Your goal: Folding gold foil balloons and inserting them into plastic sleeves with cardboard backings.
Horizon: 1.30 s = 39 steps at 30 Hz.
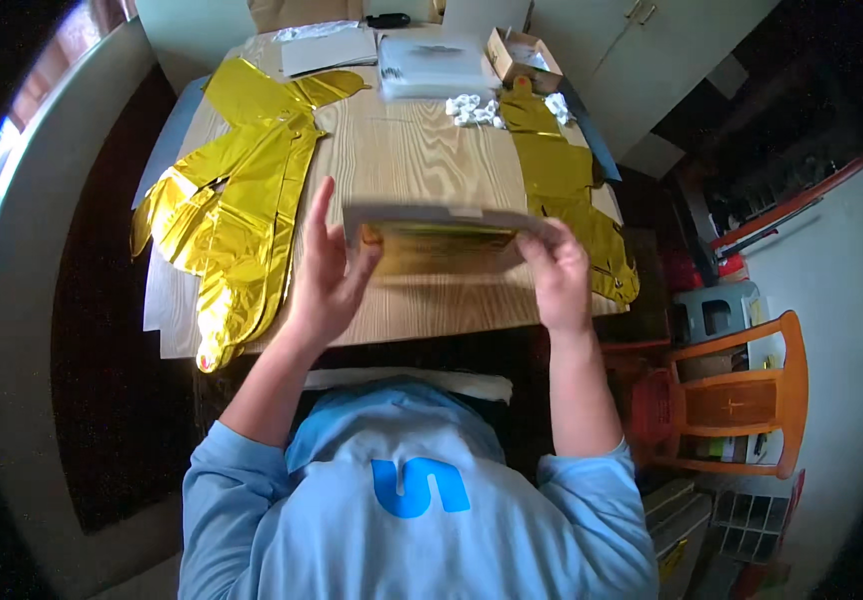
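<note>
In front of my chest, a flat grey-edged board (442, 213) is tilted, with a gold surface showing on its near side. Motion blurs it, so its exact kind is unclear. My left hand (334, 265) is at its left end, the thumb against the near side and one finger pointing up. At the right end, my right hand (560, 270) grips the edge, thumb in front and fingers curled behind. A crumpled gold foil balloon (252, 180) lies flat on the left of the table. Another flat gold foil piece (562, 175) stretches along the right side.
The wooden table (432, 150) holds a stack of clear plastic packets (437, 68), a white sheet (330, 52), an open cardboard box (524, 58) and crumpled white bits (474, 111). An orange wooden chair (797, 395) and a grey stool (717, 310) stand at right.
</note>
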Motion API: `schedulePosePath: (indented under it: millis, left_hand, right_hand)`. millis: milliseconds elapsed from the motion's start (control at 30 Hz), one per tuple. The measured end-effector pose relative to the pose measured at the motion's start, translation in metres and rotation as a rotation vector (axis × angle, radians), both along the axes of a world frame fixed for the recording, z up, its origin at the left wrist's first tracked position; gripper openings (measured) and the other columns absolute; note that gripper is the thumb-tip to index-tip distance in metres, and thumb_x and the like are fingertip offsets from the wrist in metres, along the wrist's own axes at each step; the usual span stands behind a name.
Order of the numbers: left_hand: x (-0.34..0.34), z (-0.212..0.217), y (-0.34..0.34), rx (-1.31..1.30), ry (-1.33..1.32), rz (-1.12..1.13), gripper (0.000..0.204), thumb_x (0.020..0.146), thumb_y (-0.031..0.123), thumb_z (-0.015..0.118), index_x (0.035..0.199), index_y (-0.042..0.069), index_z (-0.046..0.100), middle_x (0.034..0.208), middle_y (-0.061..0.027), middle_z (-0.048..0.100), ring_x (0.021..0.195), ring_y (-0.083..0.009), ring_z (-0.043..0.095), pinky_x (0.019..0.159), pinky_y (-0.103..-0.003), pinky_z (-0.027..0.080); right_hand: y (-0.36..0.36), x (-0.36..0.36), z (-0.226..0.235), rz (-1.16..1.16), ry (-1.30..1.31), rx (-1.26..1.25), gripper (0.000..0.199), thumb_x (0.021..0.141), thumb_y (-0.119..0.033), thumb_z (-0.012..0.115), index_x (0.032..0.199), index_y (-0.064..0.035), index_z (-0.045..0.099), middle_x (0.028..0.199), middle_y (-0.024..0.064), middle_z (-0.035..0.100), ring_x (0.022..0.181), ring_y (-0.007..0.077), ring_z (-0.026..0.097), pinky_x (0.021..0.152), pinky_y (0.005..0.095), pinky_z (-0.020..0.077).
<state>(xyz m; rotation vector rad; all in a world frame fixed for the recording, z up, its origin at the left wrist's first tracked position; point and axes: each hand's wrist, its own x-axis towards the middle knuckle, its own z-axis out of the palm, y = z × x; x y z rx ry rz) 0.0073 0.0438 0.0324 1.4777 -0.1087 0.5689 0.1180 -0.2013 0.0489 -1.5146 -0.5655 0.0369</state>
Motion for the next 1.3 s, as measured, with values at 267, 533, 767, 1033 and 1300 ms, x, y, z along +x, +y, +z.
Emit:
schedulePosePath:
  millis: [267,533,767,1033,1300]
  left_hand:
    - [0.013,0.004,-0.007,-0.095,0.069,-0.132,0.071,0.097,-0.003,0.054,0.157,0.009,0.017,0.125,-0.0116,0.061,0.109,-0.0146,0.057,0.093,-0.029,0.045]
    - [-0.023,0.021,-0.062,0.331,0.096,-0.504,0.062,0.09,-0.005,0.061,0.147,0.005,0.04,0.108,-0.0143,0.064,0.1,-0.0269,0.065,0.087,-0.035,0.052]
    - [-0.059,-0.004,-0.029,0.36,0.328,-0.377,0.026,0.087,-0.006,0.062,0.111,0.001,0.066,0.102,-0.0148,0.069,0.098,-0.0299,0.067,0.086,-0.036,0.052]
    - [-0.057,-0.008,-0.038,0.506,0.296,-0.347,0.024,0.087,-0.007,0.062,0.108,0.001,0.067,0.098,-0.0141,0.07,0.09,-0.0268,0.069,0.079,-0.033,0.054]
    - [-0.068,-0.005,-0.032,0.492,0.353,-0.222,0.023,0.085,-0.008,0.063,0.106,0.001,0.069,0.092,-0.0136,0.069,0.083,-0.0241,0.068,0.075,-0.031,0.053]
  right_hand:
    - [-0.02,0.032,0.068,0.016,-0.052,-0.188,0.042,0.087,-0.025,0.076,0.119,-0.0018,0.063,0.103,0.0104,0.07,0.093,0.0158,0.065,0.087,0.0309,0.0518]
    - [-0.057,0.0,0.118,0.864,-0.164,-1.248,0.015,0.086,-0.014,0.067,0.093,-0.0014,0.066,0.081,0.0186,0.067,0.078,0.0331,0.066,0.071,0.0389,0.052]
    - [-0.253,0.036,0.023,-0.202,-0.173,-2.081,0.019,0.082,-0.013,0.059,0.09,-0.0097,0.076,0.093,0.0186,0.071,0.089,0.0386,0.068,0.081,0.048,0.0552]
    - [-0.34,0.123,-0.164,-0.338,-0.037,-1.8,0.022,0.081,-0.006,0.058,0.098,-0.0014,0.072,0.102,0.0225,0.07,0.101,0.0419,0.066,0.088,0.0483,0.0542]
    - [-0.332,0.153,-0.209,-0.229,-0.288,-1.295,0.039,0.095,-0.026,0.054,0.128,-0.008,0.063,0.125,0.0166,0.066,0.118,0.0314,0.062,0.094,0.042,0.051]
